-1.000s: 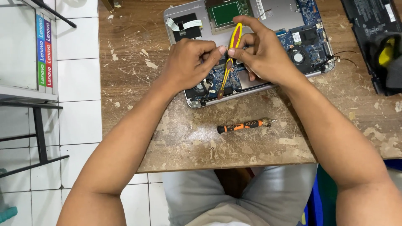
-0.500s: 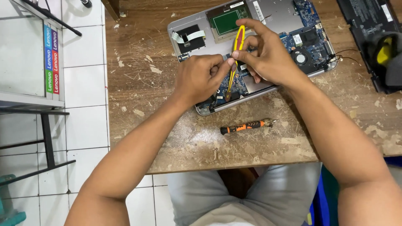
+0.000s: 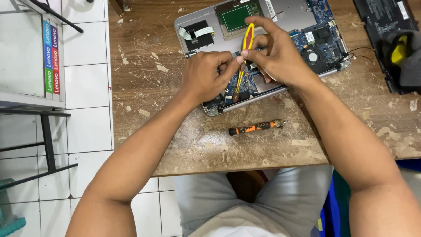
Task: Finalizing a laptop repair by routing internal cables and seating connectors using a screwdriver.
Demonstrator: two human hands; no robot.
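We see an opened laptop (image 3: 285, 17) lying on a scratched wooden worktop (image 3: 144, 74), near its far edge, with its blue circuit board and a small round fan showing. Both of the person's hands meet over the middle of it.

The right hand (image 3: 280, 57) is closed on a pair of tweezers (image 3: 244, 57) with a yellow and red grip. The thumb and fingers pinch the grip near its top, and the thin dark tips point down at the board near the laptop's front edge. The left hand (image 3: 206, 77) is curled into a loose fist just beside the tweezers. Its thumb and first finger are pressed together right by the tweezers (we cannot tell if they hold some tiny part, it is too small to see).

A small screwdriver (image 3: 256, 127) with an orange and black handle lies flat on the worktop, between the laptop and the near edge, apart from both hands. A flat black battery pack (image 3: 379, 15) sits at the far right corner of the worktop, and a grey and yellow cloth bundle (image 3: 403, 55) lies partly on it.

Below the near edge we see the person's grey shorts.
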